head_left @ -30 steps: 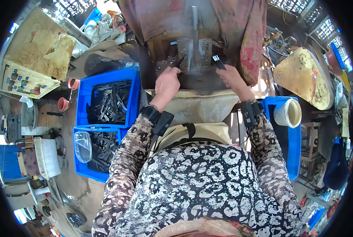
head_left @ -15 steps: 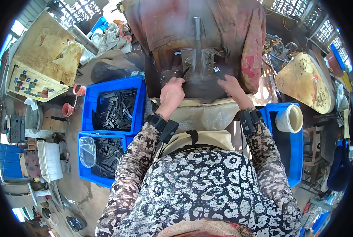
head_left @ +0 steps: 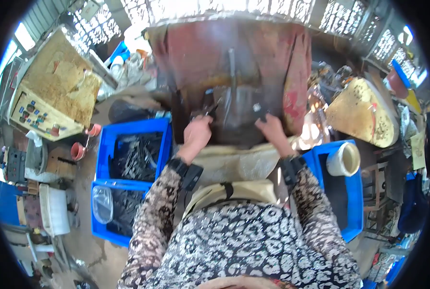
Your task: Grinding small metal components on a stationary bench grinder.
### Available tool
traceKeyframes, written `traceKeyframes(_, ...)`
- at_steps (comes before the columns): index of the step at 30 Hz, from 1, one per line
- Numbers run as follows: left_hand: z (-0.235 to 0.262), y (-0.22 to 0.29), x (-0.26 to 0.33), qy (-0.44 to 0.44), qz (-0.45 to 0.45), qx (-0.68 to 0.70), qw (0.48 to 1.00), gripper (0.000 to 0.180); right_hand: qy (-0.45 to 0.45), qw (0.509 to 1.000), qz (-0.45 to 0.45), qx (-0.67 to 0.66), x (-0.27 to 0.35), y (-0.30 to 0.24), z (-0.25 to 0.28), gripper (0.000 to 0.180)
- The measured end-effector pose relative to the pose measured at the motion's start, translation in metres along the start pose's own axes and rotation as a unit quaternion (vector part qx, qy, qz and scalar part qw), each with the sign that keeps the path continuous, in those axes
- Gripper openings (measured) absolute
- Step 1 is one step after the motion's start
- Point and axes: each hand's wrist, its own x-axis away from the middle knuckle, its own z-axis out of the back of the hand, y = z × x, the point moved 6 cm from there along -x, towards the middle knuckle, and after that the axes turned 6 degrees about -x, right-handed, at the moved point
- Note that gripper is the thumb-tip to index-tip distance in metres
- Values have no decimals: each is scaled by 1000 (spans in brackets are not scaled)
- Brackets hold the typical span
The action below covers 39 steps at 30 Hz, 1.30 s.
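Observation:
My left hand [head_left: 197, 136] is closed, thumb and fingers pinching a thin dark strip [head_left: 215, 110] that points away from me. To the right, my right hand [head_left: 273, 131] grips a flat dark piece [head_left: 261, 113] by its near end; a pale patch shows at that end's far side. Both hands reach into a dark, wet-looking recess beneath a stained reddish-brown cloth cover [head_left: 200, 53]. Between and beyond them stands a narrow upright metal bar [head_left: 231, 67]. Blur and spray haze hide whether either piece touches anything.
At left, two blue crates [head_left: 101, 154] hold many dark flat strips [head_left: 140, 156]; a clear plastic tub [head_left: 102, 204] sits on the nearer one. A blue crate [head_left: 357, 207] at right carries a cream bucket [head_left: 343, 160]. A control box [head_left: 46, 108] with knobs stands far left.
The view has tilted up, so the scene sits lower and slightly left. Both hands stay in the recess, still holding their dark pieces; the left strip now points more upright.

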Motion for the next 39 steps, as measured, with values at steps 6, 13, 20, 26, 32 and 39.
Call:
traceKeyframes(6,1,6,8,-13,-4,-9,1000,23,-38,977,-150,-145,-16,11,-3,32)
traceKeyframes(13,5,7,10,-29,24,-23,999,21,82,992,33,-85,-98,-78,16,28)
traceKeyframes(20,6,6,12,-47,49,-37,997,19,150,984,76,-51,-141,-182,19,37)
traceKeyframes(26,5,6,11,-19,30,-16,999,17,114,988,91,54,-148,-204,6,36)
traceKeyframes(32,3,6,10,-47,40,-24,998,21,114,984,88,103,-152,-198,6,30)
traceKeyframes(39,6,6,10,-46,46,-12,998,21,116,979,79,146,-158,-199,5,24)
